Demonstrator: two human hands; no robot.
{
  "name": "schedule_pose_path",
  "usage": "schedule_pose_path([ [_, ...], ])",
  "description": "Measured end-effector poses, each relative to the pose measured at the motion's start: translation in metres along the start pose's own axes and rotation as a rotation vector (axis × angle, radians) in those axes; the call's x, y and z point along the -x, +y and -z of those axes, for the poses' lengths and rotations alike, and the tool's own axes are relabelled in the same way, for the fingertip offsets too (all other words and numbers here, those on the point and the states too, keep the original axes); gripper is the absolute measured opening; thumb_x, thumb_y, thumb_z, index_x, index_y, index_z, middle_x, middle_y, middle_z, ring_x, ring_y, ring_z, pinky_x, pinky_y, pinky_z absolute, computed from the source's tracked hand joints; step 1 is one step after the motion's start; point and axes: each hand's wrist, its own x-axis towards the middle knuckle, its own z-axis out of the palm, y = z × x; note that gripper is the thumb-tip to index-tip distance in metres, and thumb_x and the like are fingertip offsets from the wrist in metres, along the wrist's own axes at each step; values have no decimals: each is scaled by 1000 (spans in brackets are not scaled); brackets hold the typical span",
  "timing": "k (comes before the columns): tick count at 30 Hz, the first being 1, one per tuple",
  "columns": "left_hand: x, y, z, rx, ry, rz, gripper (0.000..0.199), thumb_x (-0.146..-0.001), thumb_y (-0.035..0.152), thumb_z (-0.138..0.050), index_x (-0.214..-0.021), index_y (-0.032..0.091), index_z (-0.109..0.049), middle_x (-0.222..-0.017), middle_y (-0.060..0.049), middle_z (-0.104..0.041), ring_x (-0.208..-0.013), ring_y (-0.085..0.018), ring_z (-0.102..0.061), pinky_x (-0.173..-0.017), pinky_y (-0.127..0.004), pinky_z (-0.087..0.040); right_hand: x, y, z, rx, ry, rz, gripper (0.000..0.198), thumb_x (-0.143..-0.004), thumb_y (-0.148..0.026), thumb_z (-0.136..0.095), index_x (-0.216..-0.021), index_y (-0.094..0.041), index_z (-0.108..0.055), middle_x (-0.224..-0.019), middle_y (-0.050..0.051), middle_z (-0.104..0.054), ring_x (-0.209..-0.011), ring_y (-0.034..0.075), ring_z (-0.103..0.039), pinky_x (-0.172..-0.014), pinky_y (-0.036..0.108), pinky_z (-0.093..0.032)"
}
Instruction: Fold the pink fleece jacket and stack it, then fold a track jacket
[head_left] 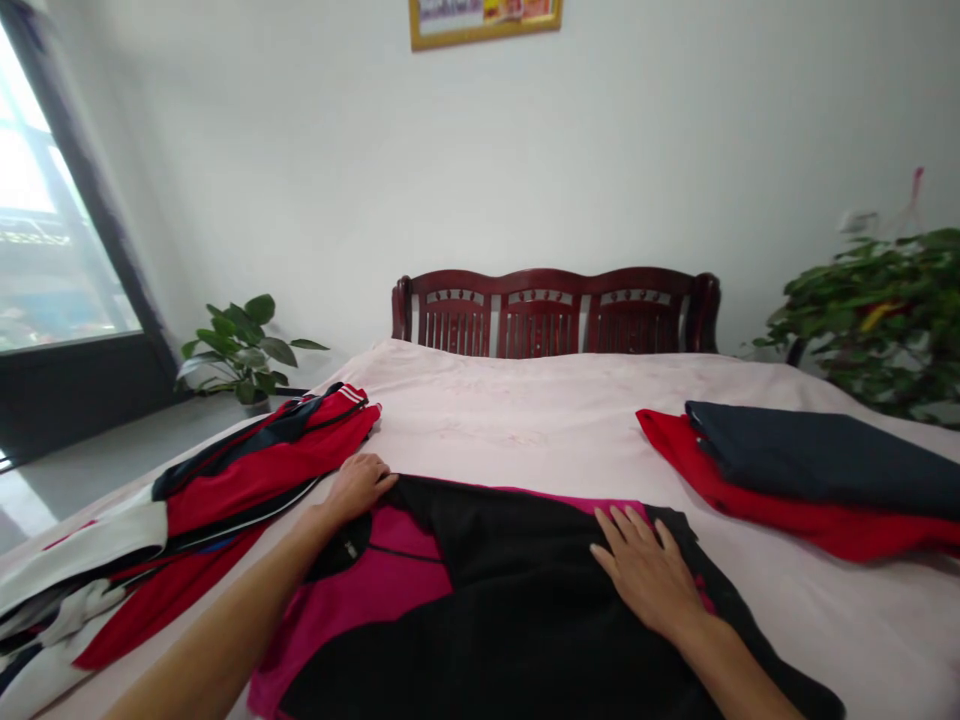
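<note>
A black and magenta top lies spread on the bed in front of me, with one black part folded across its magenta front. At its upper left corner, by the dark neck opening, my left hand has its fingers closed together over the fabric edge. My right hand rests flat on the black cloth near the upper right side, fingers spread. The underside of the top is hidden.
Left of the top lies a loose pile of red, navy and white clothes. Folded navy cloth sits over folded red cloth at the right. A pink sheet covers the bed below a dark wooden headboard. Potted plants flank it.
</note>
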Motion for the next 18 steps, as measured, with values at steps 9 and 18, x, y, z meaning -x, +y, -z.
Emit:
schedule_pose_path([
  [9,-5,28,-12,-18,66,199,34,-85,20,-51,-113,22,-70,-128,-15,-65,-118,-34,-59,-103,-56,-40,0,-3,1,42,-35,-5,57,-97,-45,-39,-146,-20,-50,-151,14,-49,-143,32,-39,-117,57,-21],
  [18,24,70,-54,66,30,-103,59,-99,51,-39,-151,24,-42,-159,-12,-39,-149,-36,-29,-119,-55,-23,2,-5,2,20,-29,-1,56,-97,-44,-38,-146,-20,-50,-150,15,-50,-143,32,-39,-118,59,-19],
])
